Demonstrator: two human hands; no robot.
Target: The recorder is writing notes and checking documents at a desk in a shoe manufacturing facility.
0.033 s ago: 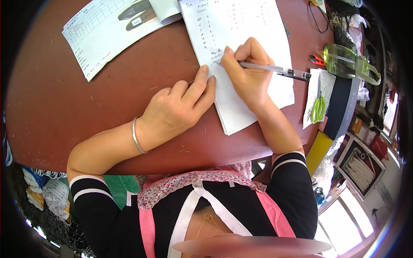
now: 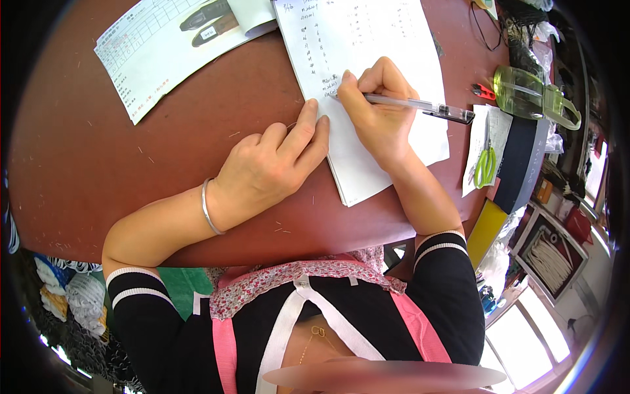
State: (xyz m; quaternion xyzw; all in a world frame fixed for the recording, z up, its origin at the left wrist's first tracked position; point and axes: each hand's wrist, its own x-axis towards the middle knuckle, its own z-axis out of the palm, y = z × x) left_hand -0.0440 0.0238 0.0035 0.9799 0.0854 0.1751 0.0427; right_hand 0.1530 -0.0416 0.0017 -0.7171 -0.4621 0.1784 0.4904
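Observation:
My right hand [image 2: 382,118] is closed round a clear-barrelled pen [image 2: 410,103] with a dark cap on its back end. Its tip meets a pad of white paper [image 2: 367,174], just below a few handwritten lines. Columns of handwriting fill the upper part of the sheet. My left hand [image 2: 269,161] lies palm down on the table, two fingers stretched out so their tips touch the pad's left edge. Its other fingers are partly bent, and nothing shows in them. The thumb is hidden.
A printed form [image 2: 147,62] with a shoe picture lies at the upper left of the red-brown table [image 2: 164,151]. To the right are green-handled scissors [image 2: 485,167] on paper, a green clear bottle [image 2: 518,92], a red tool [image 2: 483,92] and a dark box [image 2: 522,161].

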